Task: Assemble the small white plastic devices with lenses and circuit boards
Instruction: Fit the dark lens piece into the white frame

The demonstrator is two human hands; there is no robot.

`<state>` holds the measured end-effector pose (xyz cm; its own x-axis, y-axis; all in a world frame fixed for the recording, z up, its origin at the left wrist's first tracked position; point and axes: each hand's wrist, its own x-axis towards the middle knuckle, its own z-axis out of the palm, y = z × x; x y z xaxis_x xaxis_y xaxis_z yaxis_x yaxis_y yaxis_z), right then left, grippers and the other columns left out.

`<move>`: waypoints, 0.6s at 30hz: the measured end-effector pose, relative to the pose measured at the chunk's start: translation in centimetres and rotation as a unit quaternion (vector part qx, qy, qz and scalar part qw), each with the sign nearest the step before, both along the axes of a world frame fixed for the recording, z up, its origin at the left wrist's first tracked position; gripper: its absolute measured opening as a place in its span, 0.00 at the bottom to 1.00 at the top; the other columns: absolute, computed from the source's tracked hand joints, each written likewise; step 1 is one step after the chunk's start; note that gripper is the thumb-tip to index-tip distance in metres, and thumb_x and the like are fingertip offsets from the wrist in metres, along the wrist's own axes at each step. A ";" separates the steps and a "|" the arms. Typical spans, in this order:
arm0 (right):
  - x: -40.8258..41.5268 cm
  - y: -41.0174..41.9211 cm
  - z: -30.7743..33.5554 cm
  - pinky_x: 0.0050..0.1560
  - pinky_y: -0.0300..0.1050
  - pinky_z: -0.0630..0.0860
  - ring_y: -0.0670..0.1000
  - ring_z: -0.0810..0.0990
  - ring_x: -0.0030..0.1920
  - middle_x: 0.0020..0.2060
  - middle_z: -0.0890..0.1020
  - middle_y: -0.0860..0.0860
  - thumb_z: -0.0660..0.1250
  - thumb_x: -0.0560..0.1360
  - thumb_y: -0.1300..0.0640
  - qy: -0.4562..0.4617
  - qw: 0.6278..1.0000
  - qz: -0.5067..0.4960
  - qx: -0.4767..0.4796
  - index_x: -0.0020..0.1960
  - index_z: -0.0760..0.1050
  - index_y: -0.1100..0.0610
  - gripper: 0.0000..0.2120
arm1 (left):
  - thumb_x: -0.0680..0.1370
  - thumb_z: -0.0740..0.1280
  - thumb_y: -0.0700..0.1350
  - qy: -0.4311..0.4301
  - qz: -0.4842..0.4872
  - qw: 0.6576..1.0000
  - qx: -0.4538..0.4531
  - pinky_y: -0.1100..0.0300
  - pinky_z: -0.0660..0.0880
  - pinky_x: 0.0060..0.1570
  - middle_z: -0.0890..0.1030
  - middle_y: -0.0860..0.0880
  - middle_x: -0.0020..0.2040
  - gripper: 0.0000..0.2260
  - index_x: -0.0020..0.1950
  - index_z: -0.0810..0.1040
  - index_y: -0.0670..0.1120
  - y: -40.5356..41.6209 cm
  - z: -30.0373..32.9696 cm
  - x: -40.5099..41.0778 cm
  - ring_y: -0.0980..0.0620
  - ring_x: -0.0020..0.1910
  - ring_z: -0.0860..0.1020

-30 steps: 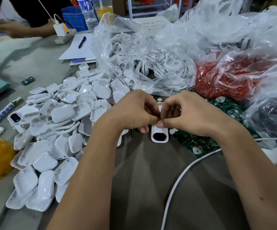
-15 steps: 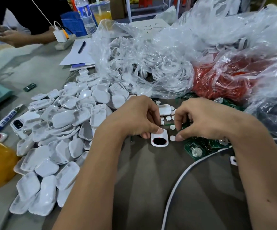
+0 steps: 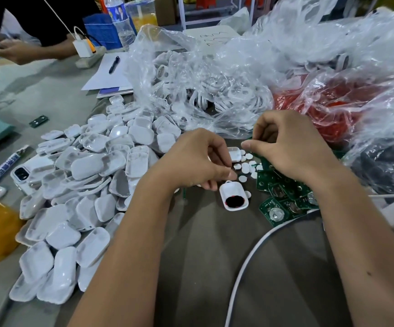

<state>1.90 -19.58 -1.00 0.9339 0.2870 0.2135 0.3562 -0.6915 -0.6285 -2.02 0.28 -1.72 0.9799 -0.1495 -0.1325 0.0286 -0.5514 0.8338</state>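
Vs 0.5 s ago: right hand (image 3: 292, 147) has lifted off the small white round lens discs (image 3: 245, 165) and off the table, now raised above the green circuit boards (image 3: 283, 199). Left hand (image 3: 198, 161) roughly where it was, over the same shell. Camera pitched down a bit; nothing else on the table moved.

Containers, big to small:
- Large clear plastic bag (image 3: 191, 74) at the back, full of white plastic ring-shaped parts.
- Clear bag with red contents (image 3: 328, 107) to its right, contents too blurred to identify.
- Small white rounded plastic shell lying open side up (image 3: 233, 196), dark red-black blob in its near end. It sits between the hands, just left of the boards.
- Second small white shell (image 3: 234, 154) behind it, beside the discs; can't see inside.

Loose pile of empty white plastic shells (image 3: 85, 185) covers the table's left half.

Hands: left is palm down, fingers curled, fingertips bunched just above the far end of the blob shell; can't tell if anything is pinched. Right has fingers curled in, thumb and forefinger pointing left; a green edge shows by the fingers, but whether it grips a board is unclear.
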 end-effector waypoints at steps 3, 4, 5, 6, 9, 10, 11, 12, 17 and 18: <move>0.0 0.4 -0.3 0.38 0.36 0.77 0.41 0.81 0.32 0.32 0.84 0.47 0.81 0.71 0.53 0.002 0.995 0.003 0.096 0.39 0.79 0.52 0.11 | 0.73 0.79 0.39 -0.064 0.051 0.996 -0.045 0.62 0.75 0.27 0.84 0.47 0.34 0.06 0.43 0.82 0.42 0.1 -0.1 0.3 0.49 0.27 0.83; -0.1 0.6 -0.4 0.38 0.37 0.78 0.43 0.82 0.32 0.32 0.85 0.49 0.81 0.71 0.54 0.011 0.990 0.008 0.139 0.40 0.80 0.54 0.11 | 0.74 0.78 0.39 -0.072 0.062 0.993 -0.068 0.62 0.75 0.28 0.84 0.47 0.34 0.05 0.44 0.83 0.42 0.0 -0.2 0.5 0.49 0.29 0.83; -0.1 0.8 -0.6 0.37 0.37 0.79 0.44 0.82 0.32 0.32 0.85 0.50 0.81 0.72 0.55 0.024 0.983 0.015 0.182 0.41 0.81 0.56 0.10 | 0.74 0.77 0.38 -0.073 0.068 0.990 -0.095 0.62 0.76 0.29 0.84 0.47 0.35 0.05 0.45 0.83 0.41 -0.1 -0.3 0.6 0.48 0.30 0.84; -0.1 1.0 -0.7 0.37 0.38 0.79 0.45 0.82 0.32 0.32 0.86 0.52 0.81 0.72 0.57 0.042 0.974 0.022 0.222 0.41 0.81 0.58 0.09 | 0.75 0.76 0.37 -0.069 0.072 0.987 -0.125 0.61 0.77 0.30 0.84 0.46 0.36 0.04 0.46 0.82 0.40 -0.3 -0.4 0.6 0.47 0.32 0.84; -0.1 1.4 -1.2 0.34 0.35 0.77 0.45 0.82 0.32 0.34 0.86 0.52 0.79 0.73 0.61 0.103 0.949 0.031 0.297 0.43 0.82 0.61 0.07 | 0.76 0.74 0.33 -0.055 0.078 0.975 -0.198 0.60 0.80 0.34 0.84 0.44 0.37 0.05 0.49 0.81 0.37 -0.6 -0.6 0.8 0.45 0.35 0.85; -0.1 1.4 -1.3 0.34 0.35 0.77 0.45 0.82 0.33 0.34 0.87 0.52 0.79 0.73 0.62 0.125 0.940 0.031 0.315 0.43 0.82 0.62 0.06 | 0.76 0.74 0.32 -0.050 0.082 0.972 -0.214 0.60 0.81 0.36 0.84 0.43 0.37 0.05 0.50 0.81 0.36 -0.5 -0.7 0.8 0.44 0.36 0.85; -0.1 1.5 -1.3 0.35 0.36 0.78 0.46 0.81 0.33 0.34 0.86 0.53 0.78 0.74 0.63 0.148 0.930 0.030 0.334 0.43 0.83 0.62 0.05 | 0.76 0.74 0.32 -0.044 0.087 0.969 -0.228 0.60 0.81 0.37 0.85 0.42 0.38 0.06 0.51 0.81 0.35 -0.5 -0.7 0.8 0.44 0.36 0.86; -0.1 1.4 -1.3 0.35 0.36 0.79 0.47 0.81 0.33 0.35 0.86 0.54 0.77 0.74 0.64 0.168 0.920 0.030 0.352 0.43 0.83 0.62 0.04 | 0.76 0.73 0.31 -0.037 0.093 0.965 -0.243 0.60 0.82 0.38 0.85 0.41 0.39 0.05 0.51 0.82 0.35 -0.4 -0.7 0.8 0.44 0.36 0.86; -0.2 1.6 -1.3 0.37 0.36 0.79 0.46 0.83 0.35 0.37 0.88 0.54 0.76 0.74 0.69 0.183 0.908 0.023 0.377 0.47 0.83 0.60 0.06 | 0.77 0.71 0.29 -0.012 0.107 0.949 -0.296 0.62 0.82 0.39 0.86 0.40 0.41 0.05 0.48 0.82 0.38 -0.4 -0.7 1.0 0.45 0.36 0.86; -0.2 1.6 -1.3 0.37 0.36 0.79 0.46 0.84 0.35 0.38 0.88 0.54 0.76 0.74 0.69 0.177 0.909 0.020 0.377 0.48 0.84 0.60 0.07 | 0.76 0.71 0.29 -0.012 0.110 0.947 -0.301 0.62 0.82 0.39 0.86 0.41 0.40 0.06 0.48 0.82 0.38 -0.4 -0.7 1.0 0.45 0.36 0.86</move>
<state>1.69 -17.96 -2.28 0.9744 0.2188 0.0519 0.0548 -0.0074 -0.9985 -0.98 -0.10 -2.45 0.9977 0.0172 -0.0655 0.0648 0.0417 0.9970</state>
